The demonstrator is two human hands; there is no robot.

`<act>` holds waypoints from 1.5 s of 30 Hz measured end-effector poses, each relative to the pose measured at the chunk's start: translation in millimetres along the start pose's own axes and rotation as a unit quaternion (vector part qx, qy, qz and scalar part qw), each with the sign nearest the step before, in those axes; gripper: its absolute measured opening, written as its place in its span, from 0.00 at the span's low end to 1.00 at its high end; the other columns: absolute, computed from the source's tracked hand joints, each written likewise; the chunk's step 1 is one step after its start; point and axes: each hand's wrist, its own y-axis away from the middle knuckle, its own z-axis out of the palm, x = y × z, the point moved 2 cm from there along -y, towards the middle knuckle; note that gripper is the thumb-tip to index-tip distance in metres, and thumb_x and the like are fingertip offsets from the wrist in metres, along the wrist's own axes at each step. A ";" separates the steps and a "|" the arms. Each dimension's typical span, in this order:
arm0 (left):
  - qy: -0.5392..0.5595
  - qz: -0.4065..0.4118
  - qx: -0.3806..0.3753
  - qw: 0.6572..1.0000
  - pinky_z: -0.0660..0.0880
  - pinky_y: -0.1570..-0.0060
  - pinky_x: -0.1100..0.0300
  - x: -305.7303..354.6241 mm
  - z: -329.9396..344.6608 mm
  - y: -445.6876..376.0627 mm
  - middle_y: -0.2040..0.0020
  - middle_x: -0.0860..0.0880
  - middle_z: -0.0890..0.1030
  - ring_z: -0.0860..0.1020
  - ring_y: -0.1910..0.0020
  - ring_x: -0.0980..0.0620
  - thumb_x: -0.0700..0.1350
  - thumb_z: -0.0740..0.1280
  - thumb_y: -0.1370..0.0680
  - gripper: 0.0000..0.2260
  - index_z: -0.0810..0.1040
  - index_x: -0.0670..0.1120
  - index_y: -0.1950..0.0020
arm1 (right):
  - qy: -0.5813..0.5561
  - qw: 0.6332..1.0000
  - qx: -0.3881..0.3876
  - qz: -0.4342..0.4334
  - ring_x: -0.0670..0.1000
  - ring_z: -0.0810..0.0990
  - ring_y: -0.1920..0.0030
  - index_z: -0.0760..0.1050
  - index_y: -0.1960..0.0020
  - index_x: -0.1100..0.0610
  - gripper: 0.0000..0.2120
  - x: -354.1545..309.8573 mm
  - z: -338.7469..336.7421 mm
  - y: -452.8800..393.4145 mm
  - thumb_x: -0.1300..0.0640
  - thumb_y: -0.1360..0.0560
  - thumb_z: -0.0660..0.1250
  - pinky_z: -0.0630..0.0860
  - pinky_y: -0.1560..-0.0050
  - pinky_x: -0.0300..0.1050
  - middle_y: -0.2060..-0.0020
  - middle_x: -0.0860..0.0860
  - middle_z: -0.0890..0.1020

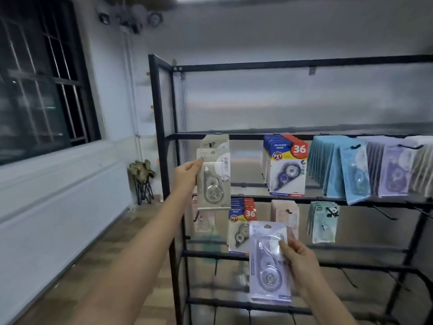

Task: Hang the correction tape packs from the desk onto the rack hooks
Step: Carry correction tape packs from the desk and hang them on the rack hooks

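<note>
1. The black rack (161, 127) stands in front of the person. Its left post is just beside the left arm.
2. To the left of the rack there is open floor (112, 249), then a white wall under a dark window (39, 85).
3. The top part of the rack is bare, with lots of room. The right side of the middle bar is full of blue packs (332, 165) and pale purple packs (393, 172).
4. The left hand (187, 174) is closed on the left edge of a grey correction tape pack (214, 181). It holds the pack upright near the left end of the middle bar.
5. Another grey pack (215, 141) hangs on that bar, just behind the top of the held one. I cannot tell if the held pack is on the hook.
6. The right hand (297, 259) is lower, in front of the lower bars. It pinches the right side of a second correction tape pack (268, 263), which stands upright and is well apart from the first.
7. A pack marked 36 (287, 165) hangs to the right of the left hand's pack, with a gap between them.
</note>
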 end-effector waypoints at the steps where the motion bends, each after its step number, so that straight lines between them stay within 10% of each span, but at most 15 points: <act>1: 0.003 0.004 0.007 1.000 0.75 0.69 0.63 3.6 1.1 -8.2 0.67 0.51 0.80 0.78 0.71 0.57 0.48 0.68 0.22 0.07 0.79 0.48 0.59 | -0.001 1.000 0.002 0.002 0.58 0.83 0.62 0.77 0.46 0.64 0.07 3.3 -0.2 -2.8 0.66 0.23 0.62 0.79 0.52 0.57 0.55 0.63 0.83; 11: -0.013 -0.011 0.051 0.999 0.79 0.46 0.48 -7.8 7.1 -55.0 0.55 0.45 0.84 0.82 0.53 0.45 0.51 0.69 0.24 0.16 0.80 0.41 0.43 | 0.015 1.000 0.004 0.005 0.54 0.83 0.68 0.77 0.50 0.64 0.06 13.2 0.7 -9.4 0.69 0.23 0.61 0.80 0.68 0.46 0.63 0.59 0.85; 24: -0.089 -0.003 0.068 0.994 0.72 0.72 0.65 -19.3 11.1 -60.7 0.60 0.52 0.79 0.76 0.67 0.57 0.55 0.68 0.24 0.16 0.77 0.43 0.48 | 0.060 0.997 0.033 0.031 0.53 0.83 0.70 0.77 0.50 0.62 0.05 14.6 -10.7 2.6 0.65 0.22 0.62 0.78 0.72 0.44 0.65 0.57 0.85; 32: -0.236 0.055 0.009 0.970 0.66 0.63 0.62 -58.9 16.5 2.4 0.56 0.50 0.76 0.74 0.58 0.53 0.52 0.64 0.21 0.11 0.74 0.43 0.49 | 0.052 0.996 0.073 0.027 0.53 0.83 0.70 0.76 0.48 0.63 0.05 -1.8 -32.5 0.0 0.64 0.22 0.63 0.77 0.71 0.44 0.64 0.57 0.84; 45: -0.521 0.227 -0.365 0.738 0.75 0.47 0.54 -81.2 149.1 59.9 0.42 0.49 0.79 0.77 0.44 0.48 0.52 0.61 0.21 0.13 0.75 0.49 0.39 | 0.036 0.984 0.160 -0.071 0.51 0.80 0.67 0.76 0.52 0.63 0.05 -69.1 -93.5 -3.4 0.66 0.22 0.62 0.79 0.62 0.46 0.65 0.56 0.82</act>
